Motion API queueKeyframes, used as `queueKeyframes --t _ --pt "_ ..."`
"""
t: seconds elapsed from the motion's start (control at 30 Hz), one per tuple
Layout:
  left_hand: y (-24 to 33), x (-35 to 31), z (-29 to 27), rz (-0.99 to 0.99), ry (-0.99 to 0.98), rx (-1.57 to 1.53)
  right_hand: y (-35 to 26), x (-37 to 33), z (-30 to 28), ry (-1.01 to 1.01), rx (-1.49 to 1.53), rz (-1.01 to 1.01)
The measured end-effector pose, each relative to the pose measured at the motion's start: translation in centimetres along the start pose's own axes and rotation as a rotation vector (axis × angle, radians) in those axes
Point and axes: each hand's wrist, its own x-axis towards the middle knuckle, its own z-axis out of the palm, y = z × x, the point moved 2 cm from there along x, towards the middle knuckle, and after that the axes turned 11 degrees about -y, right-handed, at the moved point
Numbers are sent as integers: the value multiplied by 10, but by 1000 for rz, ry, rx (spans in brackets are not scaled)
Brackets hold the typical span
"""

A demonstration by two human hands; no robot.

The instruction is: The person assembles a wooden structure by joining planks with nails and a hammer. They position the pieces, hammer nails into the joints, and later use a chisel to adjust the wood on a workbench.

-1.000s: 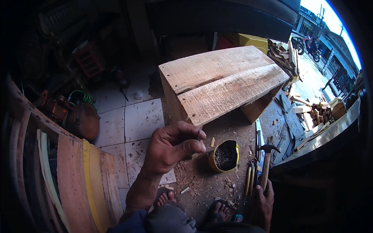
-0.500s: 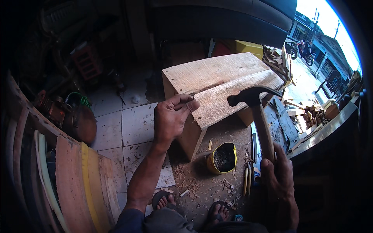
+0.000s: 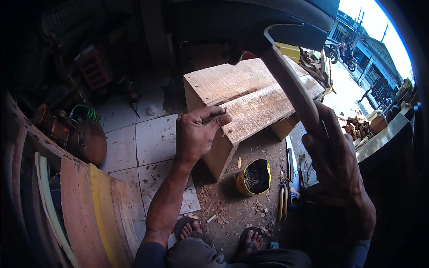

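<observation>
A low bench-like piece of rough boards [image 3: 263, 107] stands in front of me, two planks lying across upright boards. At the near plank's left end my left hand [image 3: 196, 134] is closed in a pinch on a small nail [image 3: 225, 110], whose dark tip barely shows at the plank's edge. Round the wooden handle of a claw hammer [image 3: 290, 85] my right hand [image 3: 335, 154] is wrapped, holding it raised above the planks. The hammer's dark head blends into the shadow behind it. Nail heads dot the planks' left ends.
On the floor stands a cut-open yellow container [image 3: 241, 185] of nails, with yellow-handled pliers [image 3: 283, 203] and a handsaw [image 3: 292, 158] to its right. Wood shavings lie around my feet. Curved boards [image 3: 76, 192] lean at left, near a compressor [image 3: 89, 140]. Wood scraps [image 3: 357, 127] lie at right.
My right hand has lifted the hammer up and away from the plank, so it now hangs higher. The left hand keeps its pinch at the plank's edge.
</observation>
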Motion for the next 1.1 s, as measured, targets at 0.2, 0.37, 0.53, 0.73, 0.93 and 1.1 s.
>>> queueKeyframes --t 0.2,0.37,0.53,0.73,0.93,1.1 --pt "15 20 37 28 -115 -146 -24 -11 -22 -231 -271 197" --pt "-9 30 -8 288 -28 -295 -44 -25 -38 334 138 164" --pt "-29 117 7 328 284 35 -42 -25 -20 -397 -336 362" --pt "-82 118 -3 267 221 -64 -33 -11 -25 404 314 181" --pt "-76 140 39 336 206 -99 -61 -10 -53 -231 -476 225" --pt "-82 121 11 306 217 -53 18 -27 -16 368 292 105"
